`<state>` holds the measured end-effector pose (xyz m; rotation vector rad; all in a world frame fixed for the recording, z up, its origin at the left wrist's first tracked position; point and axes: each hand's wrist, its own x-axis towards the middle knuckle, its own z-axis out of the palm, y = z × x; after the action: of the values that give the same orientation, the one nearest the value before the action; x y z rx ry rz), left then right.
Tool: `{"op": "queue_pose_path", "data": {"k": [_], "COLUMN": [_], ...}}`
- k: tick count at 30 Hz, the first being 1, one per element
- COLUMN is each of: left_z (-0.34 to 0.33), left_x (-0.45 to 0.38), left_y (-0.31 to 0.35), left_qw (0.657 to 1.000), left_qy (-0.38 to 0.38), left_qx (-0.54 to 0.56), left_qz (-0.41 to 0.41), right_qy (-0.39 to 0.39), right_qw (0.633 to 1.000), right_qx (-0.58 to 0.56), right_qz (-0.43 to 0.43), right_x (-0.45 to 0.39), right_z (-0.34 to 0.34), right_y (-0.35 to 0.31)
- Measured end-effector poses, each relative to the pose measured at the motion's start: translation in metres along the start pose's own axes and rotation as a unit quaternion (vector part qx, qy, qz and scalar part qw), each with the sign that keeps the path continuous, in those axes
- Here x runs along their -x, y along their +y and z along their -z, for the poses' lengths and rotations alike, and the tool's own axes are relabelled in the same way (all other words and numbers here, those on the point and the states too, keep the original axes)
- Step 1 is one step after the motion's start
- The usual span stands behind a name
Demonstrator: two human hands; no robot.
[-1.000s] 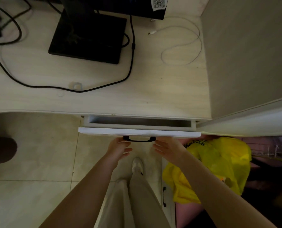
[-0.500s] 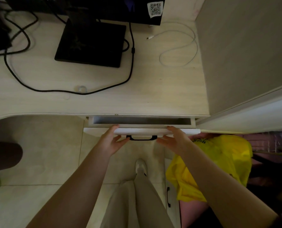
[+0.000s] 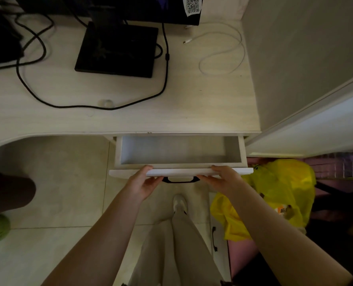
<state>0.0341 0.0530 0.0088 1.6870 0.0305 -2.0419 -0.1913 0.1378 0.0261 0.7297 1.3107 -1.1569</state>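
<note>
White drawer (image 3: 177, 150), partly out of desk (image 3: 192, 112).

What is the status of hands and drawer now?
Left hand, right hand: both grip the drawer front edge. Drawer partly open, nothing visible inside. Yellow bag low at its right.

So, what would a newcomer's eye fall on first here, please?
A white drawer stands open under the desk edge, with the left hand and right hand gripping its front panel either side of a black handle. A bright yellow plastic bag sits lower down, to its right.
</note>
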Motion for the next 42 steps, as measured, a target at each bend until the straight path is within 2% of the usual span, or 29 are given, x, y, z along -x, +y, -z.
{"op": "queue_pose_path", "data": {"k": [4,8,19,27,35,42], "left_z": [0.015,0.031,0.065,0.082,0.091,0.097], "left_x": [0.012,0.021,0.041,0.053,0.066,0.089], "left_y": [-0.014,-0.027,-0.057,-0.068,-0.071,-0.064], "left_qw": [0.999,0.999,0.999,0.998,0.998,0.991], "left_qy": [-0.004,-0.008,0.011,0.023,0.018,0.006], "left_qx": [0.036,0.038,0.022,0.004,-0.038,-0.135], "left_qz": [0.015,0.027,0.046,0.057,0.048,0.018], "right_qy": [-0.014,-0.018,0.056,0.051,0.02,0.035], "right_qw": [1.0,1.0,0.998,0.999,0.999,0.997], "right_qx": [-0.012,-0.023,-0.008,-0.015,-0.033,0.064], "right_qz": [0.02,0.0,-0.004,0.009,-0.021,0.013], "right_x": [0.015,0.022,0.04,0.055,0.062,0.078], "right_z": [0.016,0.033,0.051,0.065,0.076,0.073], "right_y": [0.02,0.036,0.064,0.084,0.097,0.107]}}
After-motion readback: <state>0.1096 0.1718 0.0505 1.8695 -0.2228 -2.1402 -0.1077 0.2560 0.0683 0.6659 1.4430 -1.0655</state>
